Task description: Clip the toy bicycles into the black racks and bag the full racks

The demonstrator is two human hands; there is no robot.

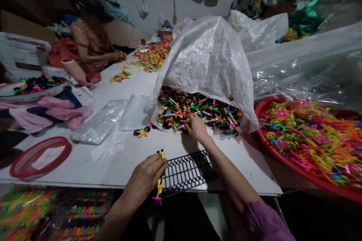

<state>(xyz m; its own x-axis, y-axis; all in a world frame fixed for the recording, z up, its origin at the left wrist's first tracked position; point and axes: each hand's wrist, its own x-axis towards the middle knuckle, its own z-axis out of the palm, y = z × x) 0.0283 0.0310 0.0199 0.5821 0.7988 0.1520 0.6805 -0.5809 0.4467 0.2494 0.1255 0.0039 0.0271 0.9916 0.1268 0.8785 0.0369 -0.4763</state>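
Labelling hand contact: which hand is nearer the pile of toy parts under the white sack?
Right. The right hand reaches into the pile of toy parts at its near edge; the left hand sits well short of it, holding a yellow toy piece.

Person's own arms, two in view. First, left hand [145, 177]: bare, knuckles creased; forearm bare, uncovered down to bottom frame edge. Second, right hand [196, 128]: bare likewise; forearm uncovered up to elbow. From elbow upward purple sleeve [266, 222]: mauve-violet cloth, soft, loosely bunched, folds showing, cut off by lower frame edge.
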